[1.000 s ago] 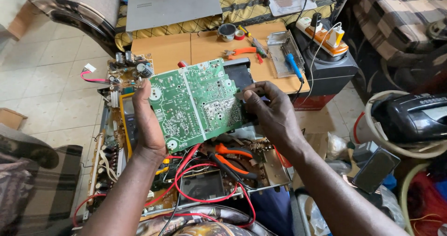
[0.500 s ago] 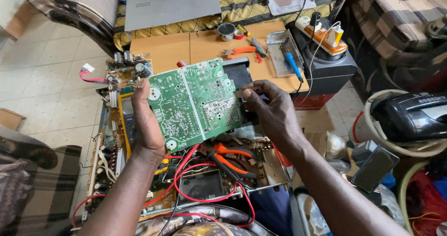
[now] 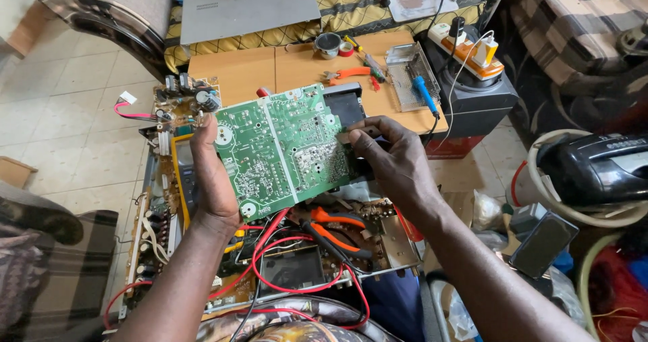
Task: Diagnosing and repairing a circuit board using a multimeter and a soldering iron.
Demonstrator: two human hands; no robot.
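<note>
Hands (image 3: 304, 170) flanking green circuit board (image 3: 283, 149)

My right hand (image 3: 395, 163) hides the green circuit board's (image 3: 283, 149) right edge; its component side faces away. The laptop (image 3: 246, 4) runs off the top edge.

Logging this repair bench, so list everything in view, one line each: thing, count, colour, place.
circuit board: one, green, held up at centre
pliers: one, orange handles, on the open chassis below the board
wires: several, red, looping over the chassis
multimeter: one, yellow, behind the left hand
wooden table: one, tan, beyond the board
power strip: one, orange and white, on a speaker at right
left hand: grips the board's left edge
right hand: pinches the board's right edge
</note>
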